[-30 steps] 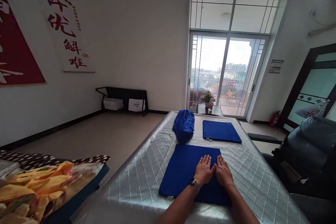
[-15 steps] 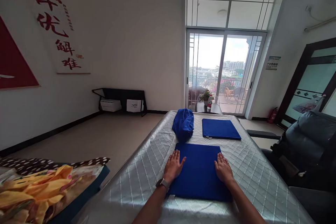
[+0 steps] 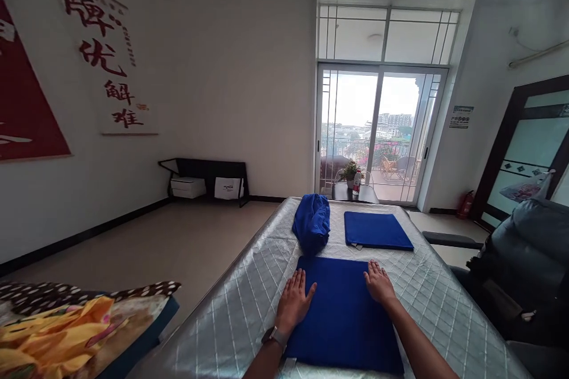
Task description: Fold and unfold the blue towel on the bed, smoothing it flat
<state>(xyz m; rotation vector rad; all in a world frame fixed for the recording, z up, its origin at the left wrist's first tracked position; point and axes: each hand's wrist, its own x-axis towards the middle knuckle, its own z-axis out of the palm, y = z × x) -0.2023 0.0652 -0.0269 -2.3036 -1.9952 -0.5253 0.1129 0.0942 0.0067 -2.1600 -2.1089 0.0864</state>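
A flat blue square cushion cover (image 3: 342, 314) lies on the silver quilted tablecloth (image 3: 231, 302) in front of me. My left hand (image 3: 294, 299) rests flat along its left edge, fingers pointing away and thumb spread over the cloth. On the opposite edge, near the far right corner, my right hand (image 3: 379, 281) lies with its fingers stretched out. Neither hand grips anything. Just beyond is a bunched blue cloth (image 3: 312, 224), and to its right another flat blue square (image 3: 377, 230). A small white tag shows at the near left corner of the closer square.
Yellow patterned bedding (image 3: 66, 331) sits at the lower left. A dark chair with bags (image 3: 528, 266) stands close on the table's right. Past the table's far end are a small black table (image 3: 344, 192) with a plant and bottle, and sliding glass doors (image 3: 377, 130).
The view has tilted up slightly, so everything sits lower in the picture. My right hand has slid a little toward the far right corner of the near square; both hands stay flat.
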